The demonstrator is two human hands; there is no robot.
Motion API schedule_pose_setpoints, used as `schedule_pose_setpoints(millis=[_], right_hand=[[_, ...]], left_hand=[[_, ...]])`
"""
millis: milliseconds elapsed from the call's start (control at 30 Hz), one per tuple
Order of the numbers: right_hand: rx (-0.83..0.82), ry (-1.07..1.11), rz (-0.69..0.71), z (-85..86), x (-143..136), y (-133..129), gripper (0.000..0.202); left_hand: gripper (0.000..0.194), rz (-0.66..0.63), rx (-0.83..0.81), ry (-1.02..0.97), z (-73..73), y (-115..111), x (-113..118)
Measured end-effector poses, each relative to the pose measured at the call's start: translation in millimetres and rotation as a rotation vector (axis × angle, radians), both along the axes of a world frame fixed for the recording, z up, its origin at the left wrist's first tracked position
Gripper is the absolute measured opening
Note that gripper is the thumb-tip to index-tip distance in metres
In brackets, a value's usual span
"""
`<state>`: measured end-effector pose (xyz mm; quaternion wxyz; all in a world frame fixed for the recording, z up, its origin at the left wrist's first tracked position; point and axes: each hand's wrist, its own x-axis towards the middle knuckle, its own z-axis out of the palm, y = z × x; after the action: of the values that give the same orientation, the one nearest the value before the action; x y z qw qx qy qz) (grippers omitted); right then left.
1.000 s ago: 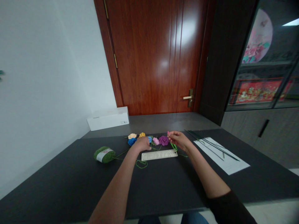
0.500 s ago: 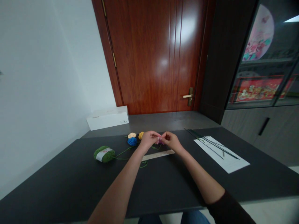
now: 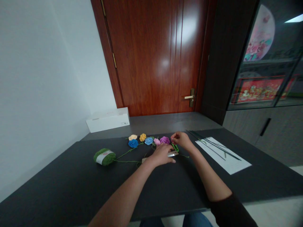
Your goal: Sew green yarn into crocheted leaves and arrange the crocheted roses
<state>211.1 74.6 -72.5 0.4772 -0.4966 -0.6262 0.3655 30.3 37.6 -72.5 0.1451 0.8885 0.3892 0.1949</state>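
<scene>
My left hand [image 3: 162,154] lies low over the metal ruler [image 3: 173,154], fingers apart, just in front of a pink flower [image 3: 157,141] and a purple flower [image 3: 165,140]. To its right, my right hand [image 3: 179,138] is closed in a pinch at a small bright green thing [image 3: 175,147] beside the purple flower. Light blue [image 3: 149,141], yellow [image 3: 142,137], cream [image 3: 133,137] and dark blue [image 3: 133,143] flowers lie further left. A green yarn ball [image 3: 104,157] with a white band trails a strand toward my left hand.
White paper [image 3: 233,164] with dark green stems [image 3: 220,147] on it lies at the right of the dark mat [image 3: 78,176]. A long white box [image 3: 107,121] stands at the back left by the wall. Behind the table is a wooden door [image 3: 151,63].
The pink flower is out of my hands and lies in the row. My left hand has come down over the ruler; my right hand has moved slightly right, to the bright green thing.
</scene>
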Motion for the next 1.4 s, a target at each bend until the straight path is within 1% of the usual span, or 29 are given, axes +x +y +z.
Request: schedule_pose_setpoints(millis=[67,100,167,233,367,433,600,667,767,867,1000,1167,1333,1400], right_hand=[[-0.058,0.005,-0.014,-2.3,1.8,3.1,0.007],[-0.078,0.002,-0.016,-3.5,1.8,4.1,0.008],[-0.116,-0.002,-0.023,-5.3,1.4,5.0,0.011],[-0.139,-0.001,-0.028,-5.8,1.0,4.5,0.013],[-0.167,0.034,-0.015,-2.3,-0.1,0.3,0.013],[-0.169,0.074,0.008,1.9,-1.4,-2.6,0.011],[-0.144,0.192,0.076,14.3,-10.1,-9.7,0.006],[-0.12,0.267,0.099,16.8,-16.5,-11.9,0.009],[-0.095,0.345,0.111,16.6,-26.9,-14.1,0.012],[-0.075,0.355,0.102,13.9,-34.1,-14.5,0.013],[-0.027,0.343,0.069,9.3,-37.3,-12.2,0.016],[0.14,0.219,-0.061,1.7,-41.5,-10.9,0.021],[0.181,0.184,-0.12,-2.6,-49.0,-14.7,0.025],[0.2,0.18,-0.16,-2.2,-51.4,-16.5,0.024]], left_hand=[[0.056,0.04,-0.003,0.052,-3.6,-1.3,3.9],[0.054,0.073,-0.003,0.05,-5.2,-1.1,5.2],[0.043,0.127,-0.004,0.032,-7.4,0.0,7.0],[0.032,0.149,-0.011,0.024,-8.3,0.7,8.3],[0.027,0.154,-0.016,0.048,-5.6,-0.1,10.0],[0.023,0.19,0.001,-0.001,-1.0,-0.7,9.3],[0.01,0.422,0.021,-0.24,20.5,0.2,-2.6],[0.007,0.479,0.057,-0.32,29.0,1.3,-9.4],[0.009,0.478,0.09,-0.414,36.6,2.8,-16.4],[0.013,0.448,0.048,-0.47,38.2,2.8,-17.5],[0.011,0.449,0.062,-0.423,38.2,-0.3,-14.4],[0.009,0.484,0.122,-0.343,39.7,-4.9,-11.9],[0.005,0.519,0.1,-0.358,40.2,-6.2,-12.3],[0.008,0.529,0.096,-0.373,39.7,-5.9,-13.1]])
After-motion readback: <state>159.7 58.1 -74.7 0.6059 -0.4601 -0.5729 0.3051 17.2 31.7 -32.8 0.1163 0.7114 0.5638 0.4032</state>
